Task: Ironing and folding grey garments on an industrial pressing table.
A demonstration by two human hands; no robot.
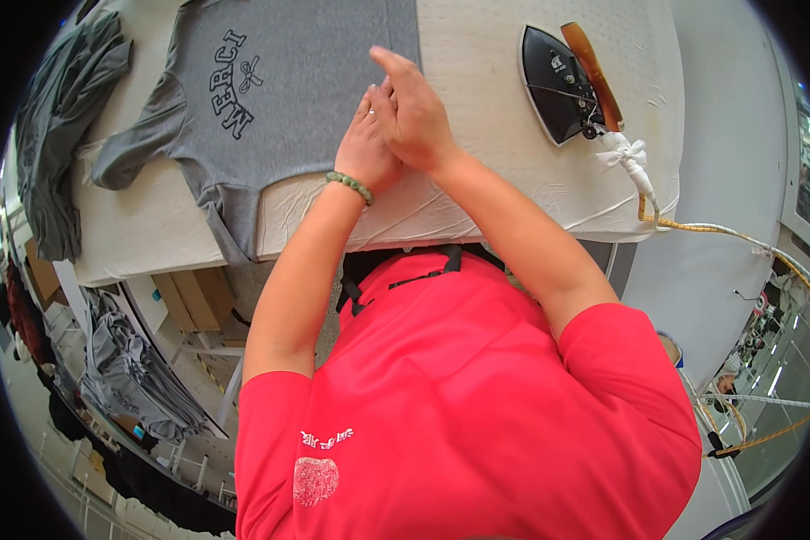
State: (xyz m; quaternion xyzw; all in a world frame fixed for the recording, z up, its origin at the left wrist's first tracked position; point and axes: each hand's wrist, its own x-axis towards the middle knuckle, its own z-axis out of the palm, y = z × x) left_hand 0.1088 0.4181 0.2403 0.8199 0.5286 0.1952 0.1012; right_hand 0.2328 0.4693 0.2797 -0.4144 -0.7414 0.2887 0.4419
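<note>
My left hand [365, 148] and my right hand [416, 117] are pressed together over the near right part of a grey sweatshirt [283, 99]. The right hand laps over the left and hides part of its fingers. Both hands have their fingers stretched out, with nothing visible held between them. The sweatshirt lies flat, with dark lettering and a small bow drawing on its front; one sleeve hangs over the table's near edge. To the right, an iron [562, 85] with a black body and brown handle rests on the padded table [481, 171], apart from my hands.
A heap of grey garments [67, 126] hangs over the table's left end. The iron's cord [720, 230], wrapped in white near the iron, trails off right. Below left are more grey garments [135, 369] and a cardboard box [198, 297]. A pale wall [724, 117] borders the right.
</note>
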